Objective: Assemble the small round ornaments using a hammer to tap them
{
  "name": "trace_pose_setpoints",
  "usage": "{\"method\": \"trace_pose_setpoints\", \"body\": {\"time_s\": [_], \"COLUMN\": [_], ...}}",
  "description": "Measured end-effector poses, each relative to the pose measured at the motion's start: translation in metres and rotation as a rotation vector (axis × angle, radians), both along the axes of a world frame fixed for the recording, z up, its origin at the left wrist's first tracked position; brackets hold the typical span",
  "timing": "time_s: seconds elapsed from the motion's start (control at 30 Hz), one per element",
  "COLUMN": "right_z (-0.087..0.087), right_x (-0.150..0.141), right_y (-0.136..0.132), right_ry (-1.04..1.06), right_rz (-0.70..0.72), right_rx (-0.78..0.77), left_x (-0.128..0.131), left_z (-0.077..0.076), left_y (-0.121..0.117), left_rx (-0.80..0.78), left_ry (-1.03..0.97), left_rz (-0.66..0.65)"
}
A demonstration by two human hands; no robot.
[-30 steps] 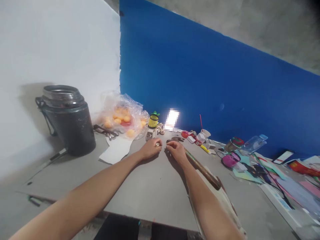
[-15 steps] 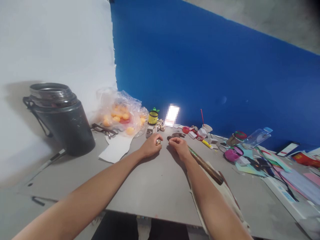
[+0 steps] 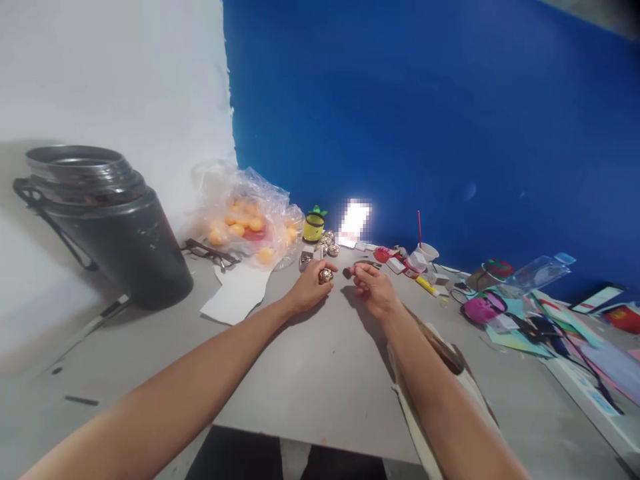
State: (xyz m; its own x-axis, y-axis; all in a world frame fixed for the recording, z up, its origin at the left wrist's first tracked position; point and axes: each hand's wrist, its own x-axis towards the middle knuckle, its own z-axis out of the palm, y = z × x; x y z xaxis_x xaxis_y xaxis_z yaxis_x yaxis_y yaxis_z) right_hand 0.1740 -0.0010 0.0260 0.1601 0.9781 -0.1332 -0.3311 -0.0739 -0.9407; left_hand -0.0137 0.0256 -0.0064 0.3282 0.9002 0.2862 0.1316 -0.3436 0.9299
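Observation:
My left hand [image 3: 311, 287] rests on the table, its fingers curled round a small shiny gold-and-pale patterned ball [image 3: 326, 276]. To its right, my right hand [image 3: 374, 288] is closed, thumb and fingertips pressed together. A small dark piece [image 3: 347, 273] shows at those fingertips; whether it is held or is the end of the hammer head behind them, I cannot tell. The claw hammer [image 3: 440, 348] lies under my right hand and forearm, its wooden handle partly hidden. More patterned balls [image 3: 329, 245] sit beyond my left hand, by a small grey box [image 3: 305, 259].
A large dark flask [image 3: 120, 240] stands open at left. Behind are glasses [image 3: 213, 253], white paper [image 3: 235, 300], a plastic bag of orange balls [image 3: 250, 220] and a yellow pot [image 3: 313, 227]. At right lie a white cup [image 3: 427, 252], a yellow tube [image 3: 426, 286] and a pink pouch [image 3: 483, 309].
My right hand has turned, showing more of its curled fingers. My left hand still holds the ball. The whole view has shifted slightly with the head.

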Motion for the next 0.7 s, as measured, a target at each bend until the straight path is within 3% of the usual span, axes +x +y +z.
{"method": "trace_pose_setpoints", "body": {"time_s": [0.1,0.2,0.27,0.47,0.7], "right_z": [0.028,0.041,0.035,-0.008,-0.014], "right_x": [-0.009,-0.014,-0.016,-0.009,-0.004], "right_y": [-0.005,-0.006,-0.006,-0.002,-0.001], "right_ry": [0.016,-0.039,-0.045,0.097,0.144], "right_rz": [0.124,0.222,0.22,0.214,0.258], "right_rx": [0.01,0.049,0.057,-0.008,-0.024], "left_x": [0.002,0.002,0.001,0.002,0.002], "left_z": [0.002,0.006,0.007,0.005,0.003], "left_y": [-0.003,-0.004,-0.004,-0.004,-0.003], "left_rx": [-0.198,-0.22,-0.211,-0.284,-0.232], "left_ry": [-0.19,-0.25,-0.248,-0.288,-0.149], "left_rz": [-0.151,-0.181,-0.161,-0.157,-0.084]}}
